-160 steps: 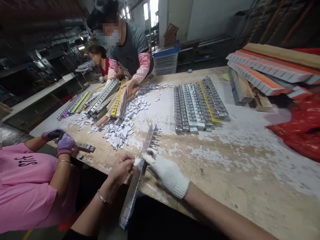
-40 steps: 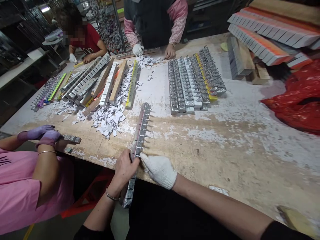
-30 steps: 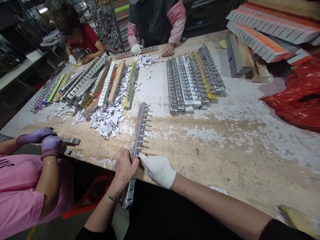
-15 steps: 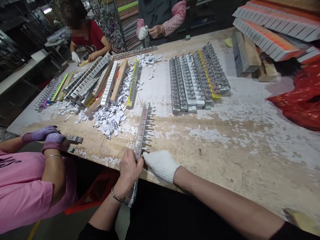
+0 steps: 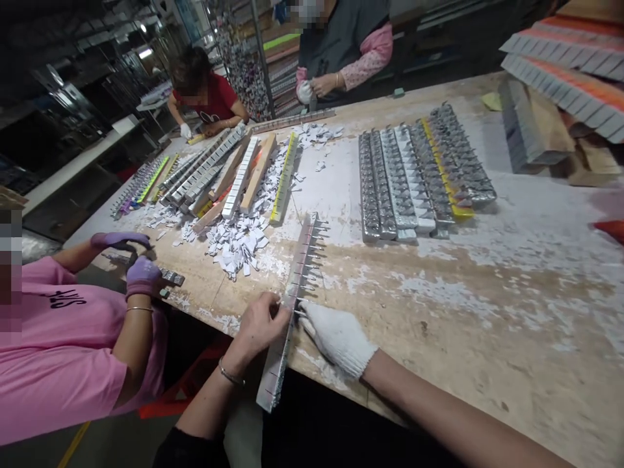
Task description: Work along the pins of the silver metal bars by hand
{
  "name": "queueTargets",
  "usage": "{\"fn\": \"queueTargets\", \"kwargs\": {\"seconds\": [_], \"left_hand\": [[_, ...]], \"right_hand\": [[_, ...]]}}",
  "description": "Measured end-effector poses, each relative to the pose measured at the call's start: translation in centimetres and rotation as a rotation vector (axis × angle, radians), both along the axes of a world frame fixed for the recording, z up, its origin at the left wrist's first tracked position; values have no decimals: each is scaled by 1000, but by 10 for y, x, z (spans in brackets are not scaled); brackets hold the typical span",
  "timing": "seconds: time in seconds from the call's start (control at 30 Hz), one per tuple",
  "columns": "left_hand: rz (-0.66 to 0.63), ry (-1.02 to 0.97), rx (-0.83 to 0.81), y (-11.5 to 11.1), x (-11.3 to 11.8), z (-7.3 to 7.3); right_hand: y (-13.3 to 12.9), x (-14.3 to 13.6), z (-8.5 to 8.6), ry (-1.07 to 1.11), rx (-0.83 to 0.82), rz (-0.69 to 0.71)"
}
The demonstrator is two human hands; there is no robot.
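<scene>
A long, narrow bar (image 5: 298,260) with a pale grey face, dark cross marks and a row of thin metal pins (image 5: 314,257) along its right side lies slanted over the table's front edge. My left hand (image 5: 260,328), bare with a bracelet at the wrist, is closed at the bar's left side, thumb and fingertips against it. My right hand (image 5: 336,335), in a white knit glove, is closed at the near end of the pin row. A thin metal pin shows at its fingertips; the glove partly hides it. The bar's near end sticks out past the table edge.
White paper scraps (image 5: 236,244) lie beyond the bar, beside stacked bars (image 5: 209,169) and a yellow bar (image 5: 284,179). Several silver pinned bars (image 5: 397,185) stand in a row behind. A co-worker's purple-gloved hand (image 5: 142,270) is at left; two other people work at the far side.
My left hand has loosened from around the bar to its left side, exposing more of the near end. My right fingers have shifted along the pin row. The view has turned left.
</scene>
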State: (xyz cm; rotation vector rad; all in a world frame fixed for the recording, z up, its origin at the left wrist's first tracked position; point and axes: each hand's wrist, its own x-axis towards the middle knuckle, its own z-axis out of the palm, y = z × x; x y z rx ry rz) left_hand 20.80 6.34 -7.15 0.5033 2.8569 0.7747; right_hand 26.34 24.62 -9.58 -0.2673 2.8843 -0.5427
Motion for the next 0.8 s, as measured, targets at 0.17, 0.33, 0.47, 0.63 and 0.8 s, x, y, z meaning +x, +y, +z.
{"fn": "queueTargets", "kwargs": {"seconds": [0.17, 0.33, 0.47, 0.63, 0.8], "left_hand": [[270, 256, -219, -26, -70, -3], [332, 223, -257, -31, -95, -4], [257, 240, -183, -22, -59, 10], [13, -371, 498, 6, 31, 21], [-83, -472, 580, 18, 73, 26]], "right_hand": [[16, 22, -17, 75, -292, -73], [17, 27, -23, 118, -381, -94], [21, 25, -5, 90, -427, -104], [19, 32, 7, 389, -393, 116], [14, 52, -7, 453, -353, 141]]}}
